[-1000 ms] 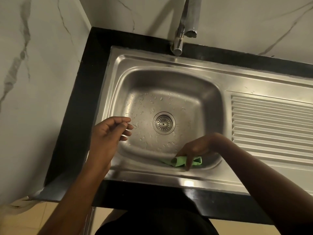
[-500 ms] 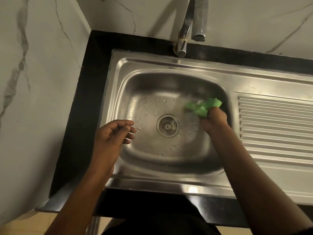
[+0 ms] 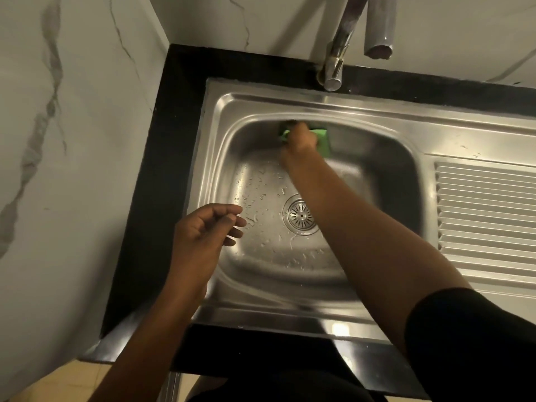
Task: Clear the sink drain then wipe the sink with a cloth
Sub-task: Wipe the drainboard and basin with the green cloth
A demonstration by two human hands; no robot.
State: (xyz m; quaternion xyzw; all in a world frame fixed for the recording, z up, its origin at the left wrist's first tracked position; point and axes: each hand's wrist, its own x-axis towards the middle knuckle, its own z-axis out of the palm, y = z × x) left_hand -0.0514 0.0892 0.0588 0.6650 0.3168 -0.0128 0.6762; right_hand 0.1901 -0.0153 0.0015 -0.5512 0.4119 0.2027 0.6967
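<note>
Head, right hand [image 3: 300, 139] gripping cloth [image 3: 322, 138], forearm [image 3: 345, 213] crossing drain [image 3: 298, 217], faucet [image 3: 336, 58] behind

Kitchen: steel sink [image 3: 290, 105], drainboard [image 3: 487, 216], tap [image 3: 336, 62].

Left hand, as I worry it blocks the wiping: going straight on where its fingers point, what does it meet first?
Likely the right forearm, crossing over the drain. The left hand hovers above the basin's left side, fingers pointing right; depth is unclear, so it might pass above the arm.
</note>
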